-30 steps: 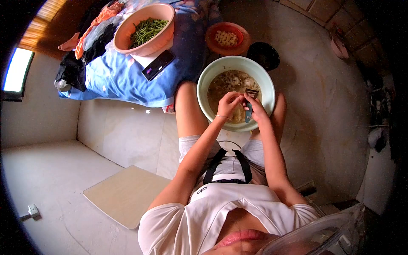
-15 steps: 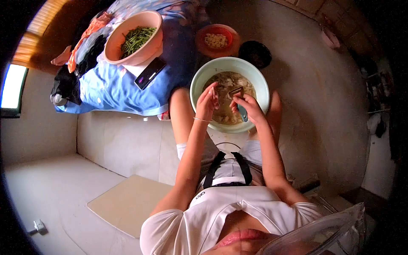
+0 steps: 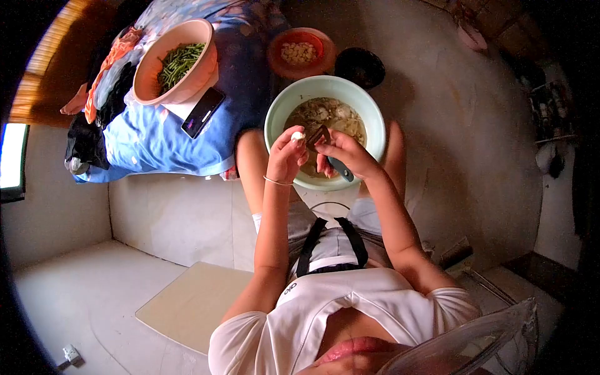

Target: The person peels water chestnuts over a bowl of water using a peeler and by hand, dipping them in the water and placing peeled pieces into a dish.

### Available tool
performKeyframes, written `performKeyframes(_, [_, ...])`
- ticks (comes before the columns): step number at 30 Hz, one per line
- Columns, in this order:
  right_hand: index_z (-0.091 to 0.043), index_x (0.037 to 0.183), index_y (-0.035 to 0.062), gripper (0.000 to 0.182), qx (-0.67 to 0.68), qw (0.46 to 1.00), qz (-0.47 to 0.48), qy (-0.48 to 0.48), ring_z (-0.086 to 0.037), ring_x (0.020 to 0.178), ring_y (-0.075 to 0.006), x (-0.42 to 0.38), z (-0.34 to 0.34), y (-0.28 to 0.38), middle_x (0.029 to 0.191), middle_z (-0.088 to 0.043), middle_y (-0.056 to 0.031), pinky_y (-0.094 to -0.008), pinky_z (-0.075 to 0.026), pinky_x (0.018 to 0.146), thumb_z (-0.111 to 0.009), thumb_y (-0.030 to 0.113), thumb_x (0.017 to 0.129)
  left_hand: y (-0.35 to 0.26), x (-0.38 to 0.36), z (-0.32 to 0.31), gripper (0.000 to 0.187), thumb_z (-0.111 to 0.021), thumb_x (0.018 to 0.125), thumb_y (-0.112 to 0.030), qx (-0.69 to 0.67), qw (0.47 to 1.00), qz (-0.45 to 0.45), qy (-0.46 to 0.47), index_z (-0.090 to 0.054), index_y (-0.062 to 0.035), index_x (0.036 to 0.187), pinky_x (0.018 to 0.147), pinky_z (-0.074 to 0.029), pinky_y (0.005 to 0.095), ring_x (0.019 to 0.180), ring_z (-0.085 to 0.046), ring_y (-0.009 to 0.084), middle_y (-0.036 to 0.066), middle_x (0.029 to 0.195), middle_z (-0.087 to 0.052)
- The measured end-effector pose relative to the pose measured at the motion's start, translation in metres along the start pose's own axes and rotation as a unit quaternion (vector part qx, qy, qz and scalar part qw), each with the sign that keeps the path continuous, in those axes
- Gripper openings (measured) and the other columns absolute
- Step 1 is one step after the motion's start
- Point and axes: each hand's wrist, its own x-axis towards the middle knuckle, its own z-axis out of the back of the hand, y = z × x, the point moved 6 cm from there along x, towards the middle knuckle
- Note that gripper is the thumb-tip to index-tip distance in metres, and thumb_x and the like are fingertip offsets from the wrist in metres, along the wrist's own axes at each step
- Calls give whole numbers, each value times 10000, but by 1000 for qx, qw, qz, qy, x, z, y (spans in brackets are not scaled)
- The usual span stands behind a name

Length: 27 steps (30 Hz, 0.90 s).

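Over a pale green basin (image 3: 377,134) between the knees, both hands are raised close together. My left hand (image 3: 286,159) pinches a small white piece (image 3: 298,135), resembling a peeled garlic clove, between thumb and fingertips. A peeler (image 3: 340,169) with a dark teal handle is gripped in my right hand (image 3: 351,154), its head right beside the white piece. Murky brownish water (image 3: 325,115) with pale lumps and scraps fills the lower basin, partly hidden behind the hands.
A pink bowl of green beans (image 3: 145,84) and a phone (image 3: 203,112) lie on the blue bedding (image 3: 150,140) at left. Beyond the basin stand a red bowl (image 3: 319,45) of pale pieces and a black bowl (image 3: 360,67). A beige board (image 3: 194,303) lies on the floor.
My left fingertips have turned up, and the white piece now shows between them. The peeler's head has come nearer to my left hand. The whole view has shifted slightly.
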Motion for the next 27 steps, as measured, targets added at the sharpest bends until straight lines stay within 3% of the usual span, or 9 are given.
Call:
performKeyframes(3, [-453, 1011, 29, 201, -2, 1000, 3, 4, -532, 499, -103, 1, -1, -1, 657, -581, -84, -213, -440, 472, -499, 183, 889, -3, -2, -5, 326, -465, 898, -209, 76, 997, 28, 13, -506, 19, 1127, 497, -395, 193, 610, -495, 77, 34, 795, -551])
performKeyframes(8, [-453, 1011, 25, 208, -2, 1000, -2, 26, -537, 504, -107, 4, -7, 3, 666, -586, -85, -214, -442, 476, -499, 188, 890, -7, -1, -16, 289, -492, 883, -167, 172, 984, 0, -35, -537, 21, 1098, 532, -410, 174, 634, -513, 63, 31, 856, -579])
performKeyframes(11, [-456, 1005, 22, 214, -7, 1000, -9, 20, -538, 500, -109, 4, -7, 0, 668, -589, -87, -214, -440, 468, -500, 197, 889, -7, -1, -17, 279, -485, 887, -168, 188, 982, -11, 13, -547, 12, 1090, 555, -420, 173, 677, -519, 59, 19, 923, -580])
performKeyframes(14, [-460, 992, 22, 218, -2, 1000, -20, 19, -538, 494, -110, 2, -8, 0, 659, -589, -87, -213, -435, 458, -504, 207, 886, -6, -3, -15, 269, -479, 890, -167, 190, 982, 11, 2, -555, 6, 1082, 587, -425, 171, 718, -521, 63, 15, 956, -572])
performKeyframes(20, [-453, 1000, 9, 228, -4, 999, -38, 12, -543, 485, -121, 1, -9, -5, 660, -595, -100, -227, -437, 424, -493, 204, 887, -13, 0, -19, 248, -441, 911, -148, 318, 946, -53, 14, -571, 31, 1024, 617, -406, 180, 755, -493, 72, 11, 866, -485])
performKeyframes(23, [-457, 993, 20, 235, 12, 998, -55, 9, -529, 464, -116, 0, -8, -11, 655, -593, -98, -222, -438, 429, -483, 229, 888, -19, 2, -25, 252, -426, 915, -147, 389, 908, -147, 39, -585, 46, 951, 565, -378, 179, 695, -471, 81, 21, 829, -465])
performKeyframes(27, [-458, 986, 25, 235, 29, 999, -40, 18, -523, 456, -110, -2, -13, -11, 648, -591, -96, -218, -436, 427, -484, 236, 888, -11, -1, -22, 276, -404, 928, -169, 342, 936, -84, 1, -582, 41, 936, 563, -358, 178, 681, -454, 78, 18, 815, -464])
